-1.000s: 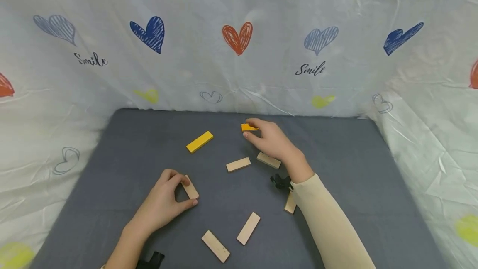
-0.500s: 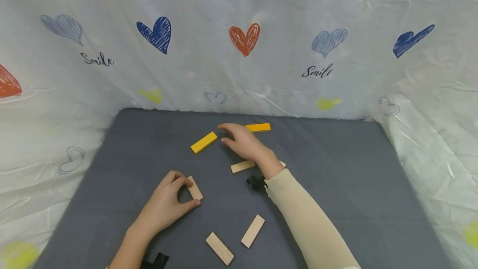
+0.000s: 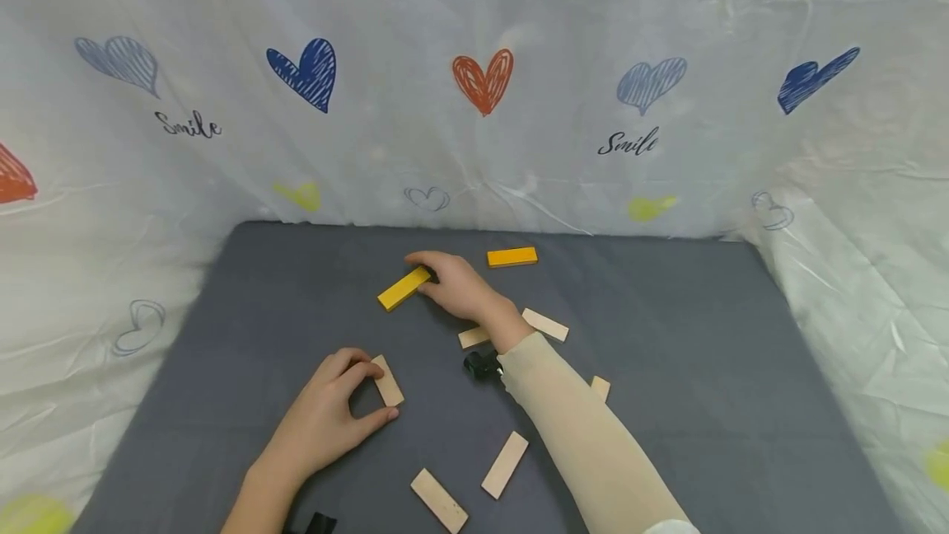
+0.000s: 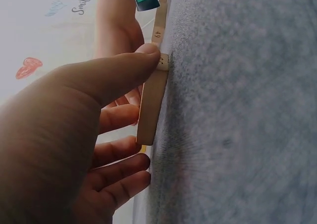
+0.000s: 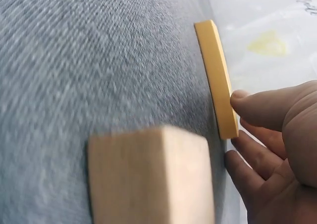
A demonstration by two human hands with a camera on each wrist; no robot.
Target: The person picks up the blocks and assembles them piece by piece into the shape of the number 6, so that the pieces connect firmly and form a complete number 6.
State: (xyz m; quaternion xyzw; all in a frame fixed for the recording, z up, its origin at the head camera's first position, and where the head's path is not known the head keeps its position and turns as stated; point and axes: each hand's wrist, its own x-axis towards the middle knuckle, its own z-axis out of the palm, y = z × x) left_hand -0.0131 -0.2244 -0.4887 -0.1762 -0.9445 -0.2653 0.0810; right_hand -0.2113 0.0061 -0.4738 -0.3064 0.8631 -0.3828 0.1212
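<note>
In the head view my left hand holds a plain wooden block between thumb and fingers, its thumb at the near end. The left wrist view shows that thumb against the block's end, which lies low at the grey cloth. Farther up the table, my right hand has thumb and fingers about the right end of a yellow wooden block. In the right wrist view the thumb touches the yellow block's side, with other fingers partly hidden behind it.
A second yellow block lies behind the right hand. Plain blocks lie around the right forearm, one partly covered by the wrist. Two more, a plain block and another block, lie near the front. A white printed curtain borders the grey cloth.
My right hand has moved left from beside the rear yellow block to the other yellow block, where its fingers have closed about the end. The left hand keeps its place at its plain block.
</note>
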